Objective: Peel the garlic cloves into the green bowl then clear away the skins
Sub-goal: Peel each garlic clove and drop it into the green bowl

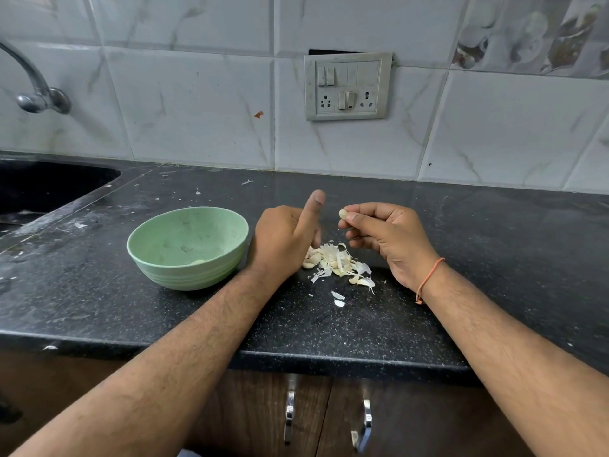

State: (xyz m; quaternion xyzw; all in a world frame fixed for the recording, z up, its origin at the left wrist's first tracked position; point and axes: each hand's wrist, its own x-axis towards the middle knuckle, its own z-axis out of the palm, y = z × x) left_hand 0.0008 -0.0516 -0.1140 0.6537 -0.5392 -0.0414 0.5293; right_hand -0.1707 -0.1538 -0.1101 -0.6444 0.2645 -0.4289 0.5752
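Observation:
My right hand (385, 239) pinches a small pale garlic clove (343, 213) between thumb and forefinger, held above the counter. My left hand (286, 239) hovers just left of it with the thumb sticking up and the fingers curled downward; whether it holds anything is hidden. Below both hands lies a pile of garlic cloves and papery skins (336, 262) on the black counter (329, 328). The green bowl (155, 255) stands to the left of my left hand, with a pale clove at its bottom (197, 260).
Two loose skin flakes (338, 299) lie nearer the counter's front edge. A black sink (49, 186) with a metal tap (36, 90) is at the far left. A switch and socket panel (347, 86) is on the tiled wall. Cabinet doors with handles (290, 417) hang below.

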